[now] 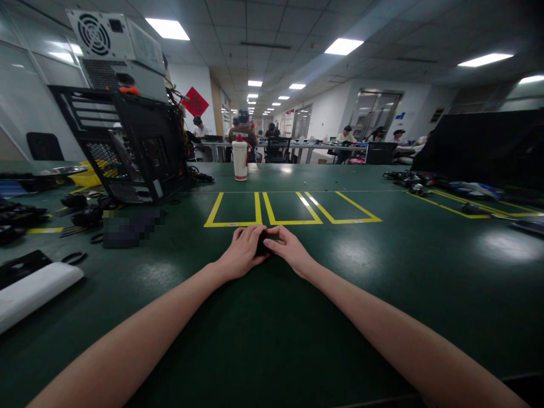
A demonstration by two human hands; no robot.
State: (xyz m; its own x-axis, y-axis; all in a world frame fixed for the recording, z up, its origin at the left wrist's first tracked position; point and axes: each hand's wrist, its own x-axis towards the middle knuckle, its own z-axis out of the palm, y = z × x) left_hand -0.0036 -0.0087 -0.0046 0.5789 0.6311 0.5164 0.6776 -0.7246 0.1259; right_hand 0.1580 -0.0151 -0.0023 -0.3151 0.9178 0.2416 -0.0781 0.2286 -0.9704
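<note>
Between my two hands is a small black object (pixel 262 243), mostly covered by fingers, so its kind cannot be made out. My left hand (pixel 243 249) curls over its left side, with the thumb low along the near edge. From the right, my right hand (pixel 288 246) pinches it between thumb and fingers. Both hands rest at the green tabletop (pixel 263 328), just on the near side of the yellow tape outlines (pixel 293 222).
At the left stands an open black computer case (pixel 140 147) with power supplies (pixel 114 37) stacked on it. A white cup (pixel 240 160) stands beyond the tape. A white oblong object (pixel 40 289) lies at near left. Cables and parts (pixel 414 182) lie at right; people sit farther back.
</note>
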